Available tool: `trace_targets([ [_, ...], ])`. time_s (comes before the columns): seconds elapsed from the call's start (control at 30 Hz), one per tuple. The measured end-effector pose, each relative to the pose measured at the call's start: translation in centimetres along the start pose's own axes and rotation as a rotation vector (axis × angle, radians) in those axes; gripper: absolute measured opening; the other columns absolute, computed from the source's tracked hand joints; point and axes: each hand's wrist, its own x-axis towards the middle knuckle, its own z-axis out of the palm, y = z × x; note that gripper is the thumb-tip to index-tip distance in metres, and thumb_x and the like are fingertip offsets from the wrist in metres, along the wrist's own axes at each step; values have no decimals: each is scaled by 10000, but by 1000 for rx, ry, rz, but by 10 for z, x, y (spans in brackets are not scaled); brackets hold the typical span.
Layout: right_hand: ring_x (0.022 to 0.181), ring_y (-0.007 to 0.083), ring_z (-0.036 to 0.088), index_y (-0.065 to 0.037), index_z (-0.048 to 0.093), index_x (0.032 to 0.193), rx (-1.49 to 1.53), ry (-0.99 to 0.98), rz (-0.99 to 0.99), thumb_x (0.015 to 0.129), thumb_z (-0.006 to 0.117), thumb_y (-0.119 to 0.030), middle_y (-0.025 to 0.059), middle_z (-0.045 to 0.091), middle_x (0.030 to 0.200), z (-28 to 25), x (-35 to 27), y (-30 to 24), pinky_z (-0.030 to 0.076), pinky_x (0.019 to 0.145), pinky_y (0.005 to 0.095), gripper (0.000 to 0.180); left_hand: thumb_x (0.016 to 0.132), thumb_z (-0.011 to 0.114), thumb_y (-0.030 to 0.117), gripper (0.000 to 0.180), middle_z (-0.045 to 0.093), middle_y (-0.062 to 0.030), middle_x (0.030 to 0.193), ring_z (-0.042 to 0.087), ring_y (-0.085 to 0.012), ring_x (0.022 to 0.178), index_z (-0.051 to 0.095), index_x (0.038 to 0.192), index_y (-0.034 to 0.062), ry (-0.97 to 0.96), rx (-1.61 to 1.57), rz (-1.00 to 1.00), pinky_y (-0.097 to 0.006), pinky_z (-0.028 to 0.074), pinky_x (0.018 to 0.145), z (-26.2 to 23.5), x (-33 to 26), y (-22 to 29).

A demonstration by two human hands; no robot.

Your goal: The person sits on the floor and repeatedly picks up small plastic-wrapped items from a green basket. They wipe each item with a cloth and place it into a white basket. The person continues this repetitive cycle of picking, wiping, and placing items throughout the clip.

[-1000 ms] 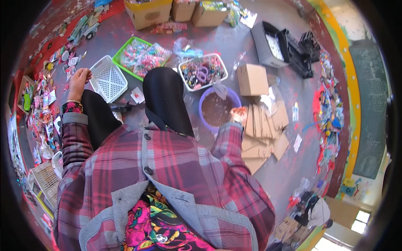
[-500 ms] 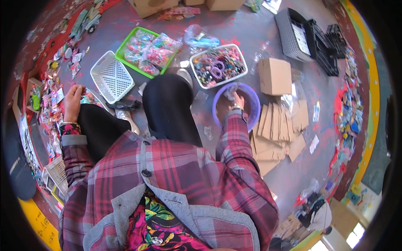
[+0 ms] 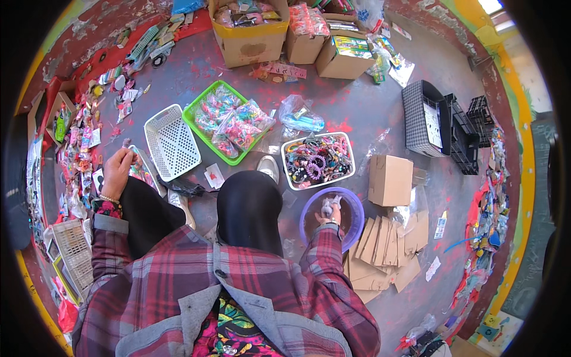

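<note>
My right hand (image 3: 329, 219) is inside the purple basin (image 3: 357, 209), its fingers closed on a crumpled, see-through plastic packet (image 3: 328, 206) with something greyish in it. What the packet holds cannot be made out. Over by my left knee, my left hand (image 3: 118, 171) is raised with thumb and fingers pinched together. A tiny greyish tip (image 3: 126, 143) shows just above those fingers, too small to name. Beyond the basin is a white basket (image 3: 353, 156) full of colourful hair ties and beads. A green tray (image 3: 189, 119) of bagged pink items lies left of it.
An empty white perforated basket (image 3: 172, 143) sits beyond my left hand. To the right are an upright cardboard box (image 3: 391, 180), flattened cardboard pieces (image 3: 380, 244) and black crates (image 3: 425, 119). Filled cartons (image 3: 253, 47) stand at the far side. Small packaged goods (image 3: 77, 160) line the left wall.
The view has tilted to take in more of the far side. My right hand has turned, bringing the packet more clearly into sight. A greyish tip now shows at my left fingers.
</note>
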Motion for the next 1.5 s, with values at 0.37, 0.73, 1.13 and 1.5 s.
trace_targets([
  [0.37,777,318,547,-59,525,1008,580,-308,-149,621,516,82,111,548,948,-76,-66,-22,437,791,579,412,864,483,141,195,587,-56,697,552,-100,632,574,819,-25,34,-57,128,-219,445,595,-4,-4,-8],
  [0.73,866,238,533,-48,549,961,518,-335,-330,704,705,-206,82,572,938,-74,-101,-30,504,714,473,340,852,482,145,201,576,-43,696,538,-107,640,572,801,-28,26,-232,177,-232,440,609,-12,-20,-2],
  [1.13,728,290,575,-96,531,984,355,-400,-380,766,567,-34,176,563,853,-89,-106,-45,519,507,305,230,844,486,171,219,588,-48,697,556,-115,654,579,802,-23,33,-262,210,-240,448,619,-12,-20,-8],
  [1.5,466,147,446,-118,471,682,185,-357,-421,749,664,-372,22,474,578,-79,-152,-62,303,344,236,325,862,484,166,217,579,-35,705,550,-100,662,579,803,-21,65,-253,206,-226,452,631,-17,-28,-7],
])
